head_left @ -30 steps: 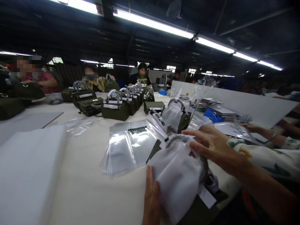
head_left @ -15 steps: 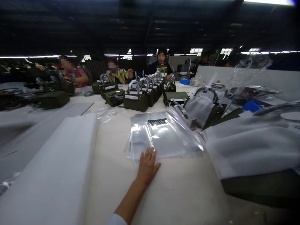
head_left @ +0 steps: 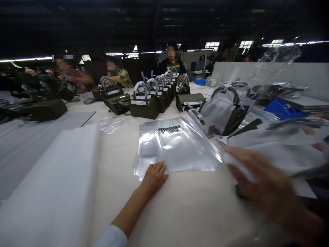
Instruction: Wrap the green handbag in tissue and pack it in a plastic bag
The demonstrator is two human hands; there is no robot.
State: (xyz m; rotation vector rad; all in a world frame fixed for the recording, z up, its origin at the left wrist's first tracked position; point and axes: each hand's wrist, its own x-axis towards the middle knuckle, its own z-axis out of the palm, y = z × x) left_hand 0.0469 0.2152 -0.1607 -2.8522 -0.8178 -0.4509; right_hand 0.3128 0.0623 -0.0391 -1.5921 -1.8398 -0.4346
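A stack of clear plastic bags (head_left: pixel 180 154) lies flat on the table in front of me, with a small dark coil-like item (head_left: pixel 169 129) on top. My left hand (head_left: pixel 155 176) is at the stack's front edge, fingers bent and drawn together on the plastic. To the right, my right hand (head_left: pixel 267 188) is smeared by motion. White wrapping shows between its thumb and fingers, at the near corner of a white-wrapped handbag (head_left: pixel 277 147). The hand covers part of that handbag.
Dark green handbags (head_left: pixel 144 108) with wrapped handles stand in rows at the back. A thick white sheet pile (head_left: pixel 51 185) lies left. Another wrapped handbag (head_left: pixel 218 113) and a blue object (head_left: pixel 282 109) are on the right. Several people sit across the table.
My left hand has gone from flat and spread to bent fingers at the stack's edge. My right hand has come into view at the right-hand wrapped handbag, which has shifted. The view has moved slightly.
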